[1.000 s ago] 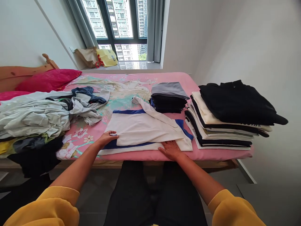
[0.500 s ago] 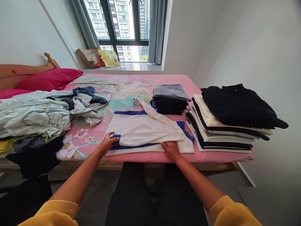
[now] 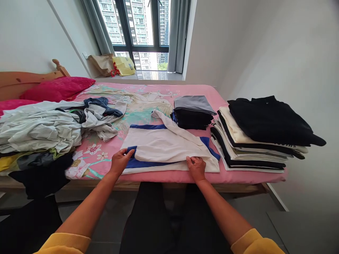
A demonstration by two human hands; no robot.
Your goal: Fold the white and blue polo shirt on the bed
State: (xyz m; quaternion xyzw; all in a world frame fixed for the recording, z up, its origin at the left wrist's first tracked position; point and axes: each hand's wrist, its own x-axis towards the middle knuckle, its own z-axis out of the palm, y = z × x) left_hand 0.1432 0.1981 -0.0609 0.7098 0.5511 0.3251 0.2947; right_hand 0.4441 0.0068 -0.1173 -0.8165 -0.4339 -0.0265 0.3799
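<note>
A white long-sleeved top with blue trim [image 3: 159,144] lies partly folded near the bed's front edge. One sleeve runs across it toward me and leftward, ending in a blue cuff; the other slants to the far side. My left hand [image 3: 121,161] pinches the blue cuff between thumb and fingers, slightly raised off the cloth. My right hand [image 3: 196,168] is closed on the near edge of the same sleeve, toward the right end of the top. The cloth inside the right fingers is partly hidden.
Right of the top stands a tall stack of folded clothes [image 3: 251,155] with a black garment uppermost. Behind is a smaller folded stack [image 3: 194,106], grey on black. A loose heap of clothes [image 3: 42,127] covers the left side. The bed's front edge [image 3: 169,178] runs before my legs.
My left hand has gripped the cuff and lifted it a little. My right hand has shifted slightly right, its fingers going from lying flat to pinching the sleeve.
</note>
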